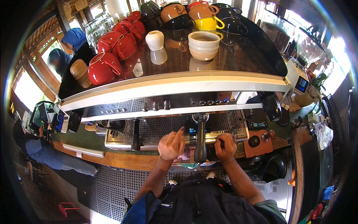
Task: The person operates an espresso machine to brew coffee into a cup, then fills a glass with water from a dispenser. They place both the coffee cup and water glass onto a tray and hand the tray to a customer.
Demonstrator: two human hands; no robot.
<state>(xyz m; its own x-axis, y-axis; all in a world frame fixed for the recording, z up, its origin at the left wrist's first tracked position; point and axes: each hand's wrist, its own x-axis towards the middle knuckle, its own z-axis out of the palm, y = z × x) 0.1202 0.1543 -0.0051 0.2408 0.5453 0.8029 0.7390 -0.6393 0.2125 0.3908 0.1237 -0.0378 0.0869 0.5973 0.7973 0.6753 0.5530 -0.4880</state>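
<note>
An espresso machine (175,86) stands in front of me, with a black-handled portafilter (201,143) locked in its group head between my hands. My left hand (172,146) is left of that handle, its index finger stretched toward a small scale with a lit display (192,130) on the drip tray (158,125). On the handle's other side my right hand (226,148) is closed with curled fingers. Whether anything is inside it is hidden. Another portafilter (136,136) hangs from the machine further left.
Red cups (104,68), a white cup (154,40), a cream cup (203,45) and a yellow cup (207,23) stand on the machine. At right are a tamper (254,140) on a brown mat (260,148) and a grinder (298,76). A person in blue (44,151) is at left.
</note>
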